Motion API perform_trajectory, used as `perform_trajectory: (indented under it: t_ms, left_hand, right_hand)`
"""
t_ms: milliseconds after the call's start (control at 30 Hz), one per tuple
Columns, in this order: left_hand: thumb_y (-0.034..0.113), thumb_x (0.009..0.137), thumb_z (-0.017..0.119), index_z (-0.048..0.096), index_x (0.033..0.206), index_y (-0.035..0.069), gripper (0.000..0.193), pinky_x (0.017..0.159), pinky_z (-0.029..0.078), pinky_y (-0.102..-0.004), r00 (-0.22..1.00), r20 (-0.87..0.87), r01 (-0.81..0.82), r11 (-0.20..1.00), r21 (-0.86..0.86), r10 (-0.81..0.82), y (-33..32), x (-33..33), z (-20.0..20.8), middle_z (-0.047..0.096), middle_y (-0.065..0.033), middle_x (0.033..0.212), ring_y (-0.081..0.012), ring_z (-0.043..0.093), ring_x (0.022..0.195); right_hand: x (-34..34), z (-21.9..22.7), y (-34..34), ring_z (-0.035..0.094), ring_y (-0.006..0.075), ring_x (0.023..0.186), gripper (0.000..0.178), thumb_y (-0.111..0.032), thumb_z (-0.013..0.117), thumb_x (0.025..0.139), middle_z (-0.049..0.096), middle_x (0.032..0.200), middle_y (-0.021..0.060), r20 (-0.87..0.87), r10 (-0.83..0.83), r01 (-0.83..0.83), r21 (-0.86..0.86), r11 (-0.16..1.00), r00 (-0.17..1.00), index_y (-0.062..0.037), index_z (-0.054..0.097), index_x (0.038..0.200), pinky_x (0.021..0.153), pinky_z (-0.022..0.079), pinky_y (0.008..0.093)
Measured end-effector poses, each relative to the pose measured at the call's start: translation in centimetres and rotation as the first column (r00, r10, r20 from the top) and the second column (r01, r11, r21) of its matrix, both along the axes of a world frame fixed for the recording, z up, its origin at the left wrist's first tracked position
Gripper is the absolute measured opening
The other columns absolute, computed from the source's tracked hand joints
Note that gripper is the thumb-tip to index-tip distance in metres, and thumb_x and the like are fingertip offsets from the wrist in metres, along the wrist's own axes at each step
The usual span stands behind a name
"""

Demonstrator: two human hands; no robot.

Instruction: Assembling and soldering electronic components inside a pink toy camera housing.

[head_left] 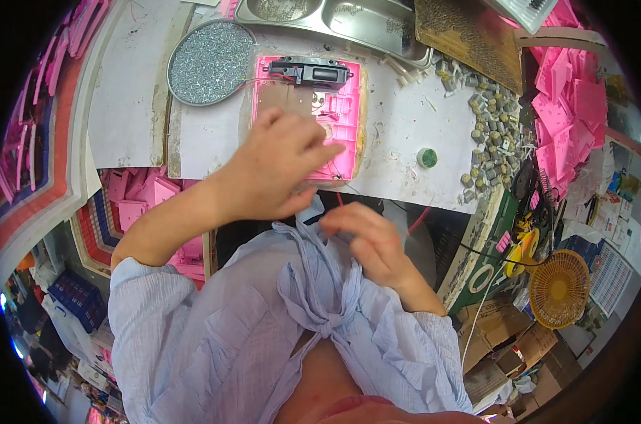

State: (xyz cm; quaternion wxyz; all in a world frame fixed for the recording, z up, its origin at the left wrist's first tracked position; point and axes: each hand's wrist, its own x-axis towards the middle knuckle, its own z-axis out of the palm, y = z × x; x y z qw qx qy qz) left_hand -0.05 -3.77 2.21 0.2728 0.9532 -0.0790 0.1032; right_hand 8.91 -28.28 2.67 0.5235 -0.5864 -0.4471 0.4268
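A pink plastic casing (346, 134) lies open on the table before me. A black box-shaped part (313, 73) spans its far end, with thin wires running from it, and a brown-grey panel (283, 97) fills its left side. My left hand (278, 162) hovers over the casing's near left part, thumb and forefinger apart with nothing visible between them. Off the near edge, my right hand (366, 237) has its fingers curled together at a short red wire (339, 199). The fingertips are partly hidden, and a thin loose wire passes close by.
A round tray of small metal screws (211, 62) stands left of the casing. Metal trays (366, 28) sit behind it. Many small cylindrical parts (486, 134) cover the table's right side, near a green round piece (427, 157). Pink plastic parts (564, 99) are heaped far right, above a yellow basket (559, 288).
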Motion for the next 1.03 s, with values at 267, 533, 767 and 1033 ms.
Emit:
perform_trajectory:
  t_ms: [267,533,767,1033]
  left_hand:
    - [0.016,0.073,0.074,0.062,0.087,0.010,0.019,0.079,0.043,-0.0406,0.992,0.125,0.022,0.997,0.076,-0.031,-1.5,-1.9,-1.7,0.057,-0.0042,0.087,-0.0232,0.057,0.085]
    - [0.019,0.078,0.071,0.063,0.093,0.009,0.019,0.072,0.044,-0.0377,0.979,0.200,0.032,0.999,-0.009,-0.030,-1.5,-4.1,-2.7,0.056,-0.0030,0.084,-0.0208,0.057,0.081]
    - [0.021,0.082,0.071,0.064,0.110,0.010,0.031,0.071,0.044,-0.0365,0.987,0.139,-0.065,0.995,-0.074,0.075,-0.8,-3.0,-2.7,0.056,-0.0034,0.083,-0.0211,0.059,0.078]
    - [0.022,0.080,0.072,0.066,0.114,0.013,0.036,0.070,0.045,-0.0387,0.973,0.177,0.148,0.989,0.010,-0.147,0.2,-3.2,-3.5,0.055,-0.0029,0.082,-0.0201,0.061,0.077]
  right_hand:
    - [5.5,5.2,3.5,0.063,0.0287,0.075,0.047,-0.024,0.077,0.083,0.067,0.089,0.0095,0.202,0.253,-0.291,0.187,0.938,0.946,-0.0027,0.067,0.124,0.071,0.051,0.0397]
    - [4.9,0.6,7.6,0.058,0.0302,0.089,0.047,-0.024,0.073,0.085,0.066,0.094,0.0093,0.749,0.033,-0.075,0.022,0.997,0.662,-0.0027,0.065,0.126,0.080,0.046,0.0419]
    - [2.7,0.2,5.9,0.059,0.0341,0.098,0.060,-0.010,0.061,0.087,0.062,0.112,0.0198,0.267,-0.028,0.020,0.033,0.999,0.963,0.0011,0.051,0.144,0.092,0.047,0.0437]
    - [5.6,-0.6,6.8,0.064,0.0294,0.103,0.063,-0.006,0.063,0.085,0.064,0.116,0.0172,0.675,0.208,-0.207,-0.083,0.975,0.708,-0.0033,0.051,0.147,0.095,0.053,0.0432]
